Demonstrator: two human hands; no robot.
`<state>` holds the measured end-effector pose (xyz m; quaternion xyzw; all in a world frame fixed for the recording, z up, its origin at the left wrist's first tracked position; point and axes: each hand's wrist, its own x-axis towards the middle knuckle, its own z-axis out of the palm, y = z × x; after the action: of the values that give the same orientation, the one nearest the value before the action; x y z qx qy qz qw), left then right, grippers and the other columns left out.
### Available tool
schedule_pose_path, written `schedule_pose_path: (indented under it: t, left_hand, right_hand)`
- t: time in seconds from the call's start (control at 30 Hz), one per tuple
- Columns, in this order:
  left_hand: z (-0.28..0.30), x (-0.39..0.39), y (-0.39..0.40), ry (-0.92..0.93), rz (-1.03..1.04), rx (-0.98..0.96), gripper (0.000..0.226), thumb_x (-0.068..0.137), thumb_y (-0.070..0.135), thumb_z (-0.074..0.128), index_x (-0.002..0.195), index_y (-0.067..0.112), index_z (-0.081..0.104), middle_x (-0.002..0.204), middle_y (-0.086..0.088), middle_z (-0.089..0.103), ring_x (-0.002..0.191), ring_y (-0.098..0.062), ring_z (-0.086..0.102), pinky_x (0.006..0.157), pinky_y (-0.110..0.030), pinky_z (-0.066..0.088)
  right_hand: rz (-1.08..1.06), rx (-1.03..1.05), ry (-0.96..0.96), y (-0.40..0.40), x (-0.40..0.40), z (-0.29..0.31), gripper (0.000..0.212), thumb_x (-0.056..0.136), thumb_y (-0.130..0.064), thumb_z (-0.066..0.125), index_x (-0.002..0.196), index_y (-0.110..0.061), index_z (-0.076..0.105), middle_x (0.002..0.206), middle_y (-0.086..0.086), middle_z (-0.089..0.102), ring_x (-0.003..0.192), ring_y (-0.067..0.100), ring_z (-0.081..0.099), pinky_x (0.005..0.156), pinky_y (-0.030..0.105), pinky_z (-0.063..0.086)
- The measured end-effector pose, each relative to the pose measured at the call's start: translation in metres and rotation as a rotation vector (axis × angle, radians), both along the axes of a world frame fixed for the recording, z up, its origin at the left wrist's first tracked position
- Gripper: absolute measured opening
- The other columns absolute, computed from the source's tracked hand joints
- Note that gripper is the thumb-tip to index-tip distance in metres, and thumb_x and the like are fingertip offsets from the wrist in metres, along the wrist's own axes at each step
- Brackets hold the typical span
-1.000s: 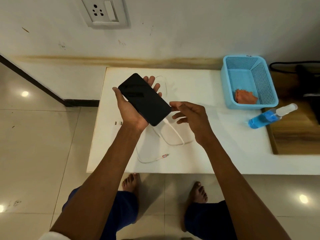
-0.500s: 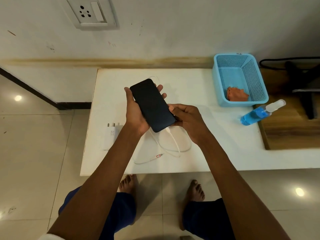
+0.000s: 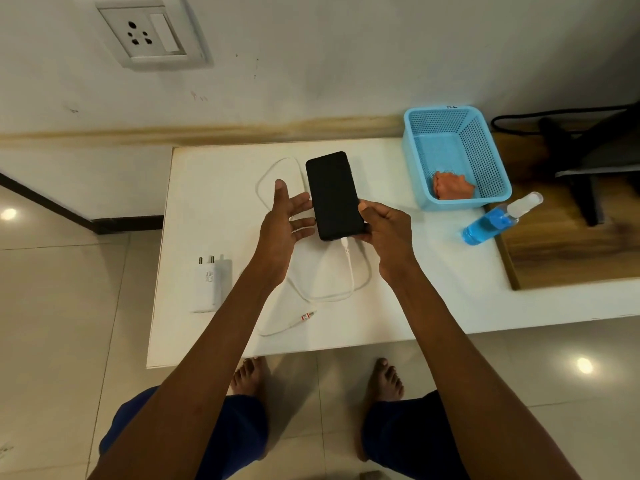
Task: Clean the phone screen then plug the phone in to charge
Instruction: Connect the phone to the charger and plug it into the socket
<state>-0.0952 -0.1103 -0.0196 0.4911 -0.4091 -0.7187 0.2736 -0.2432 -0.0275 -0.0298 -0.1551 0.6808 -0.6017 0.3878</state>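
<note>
A black phone with a dark screen is held above the white table. My right hand grips its lower right edge. A white cable is plugged into the phone's bottom end and loops over the table; its free end lies near the front edge. My left hand is open beside the phone's left side, fingers spread, holding nothing. A white charger adapter lies at the table's left edge. A wall socket is at the upper left.
A blue mesh basket with an orange cloth stands at the back right of the table. A blue spray bottle lies beside it. A wooden surface with dark objects is at the right. My bare feet stand below the table's front edge.
My left hand has let go of the phone and opened. The right hand now holds the phone, with the cable plugged in, and it has shifted right.
</note>
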Motion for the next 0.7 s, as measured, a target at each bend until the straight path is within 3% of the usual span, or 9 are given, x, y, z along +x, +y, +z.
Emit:
schedule_pose_path:
  t: [0.23, 0.37, 0.5, 0.7]
  left_hand:
    - [-0.0009, -0.0038, 0.0022, 0.045, 0.009, 0.123, 0.073, 0.097, 0.064, 0.032, 0.137, 0.007, 0.053, 0.126, -0.007, 0.066, 0.113, -0.025, 0.064, 0.103, -0.041, 0.050]
    - [0.0003, -0.0049, 0.0049, 0.055, 0.013, 0.140, 0.074, 0.097, 0.064, 0.032, 0.140, 0.006, 0.050, 0.131, -0.008, 0.063, 0.117, -0.024, 0.063, 0.106, -0.041, 0.048]
    - [0.0025, -0.0052, 0.0071, 0.061, 0.005, 0.141, 0.073, 0.098, 0.063, 0.030, 0.141, 0.007, 0.049, 0.135, -0.009, 0.060, 0.121, -0.025, 0.060, 0.108, -0.042, 0.045]
    - [0.0037, -0.0056, 0.0091, 0.070, -0.001, 0.138, 0.072, 0.099, 0.062, 0.030, 0.143, 0.008, 0.047, 0.138, -0.008, 0.058, 0.123, -0.025, 0.059, 0.109, -0.042, 0.045]
  right_hand:
    - [-0.022, 0.051, 0.048, 0.0007, 0.0002, -0.0067, 0.022, 0.097, -0.011, 0.060, 0.115, -0.005, 0.071, 0.086, -0.011, 0.072, 0.073, 0.004, 0.071, 0.064, 0.018, 0.058]
    - [-0.023, 0.057, 0.027, 0.0006, 0.0008, -0.0085, 0.021, 0.098, -0.010, 0.059, 0.116, -0.010, 0.071, 0.094, -0.009, 0.072, 0.078, 0.005, 0.071, 0.063, 0.019, 0.058]
    - [-0.046, 0.069, 0.022, 0.0002, -0.0003, -0.0080, 0.015, 0.097, -0.010, 0.060, 0.098, -0.022, 0.070, 0.091, -0.009, 0.071, 0.074, 0.006, 0.072, 0.059, 0.018, 0.056]
    - [-0.041, 0.128, 0.019, -0.0017, -0.0020, -0.0067, 0.032, 0.099, -0.014, 0.054, 0.076, -0.030, 0.070, 0.071, -0.016, 0.071, 0.071, 0.011, 0.070, 0.058, 0.018, 0.056]
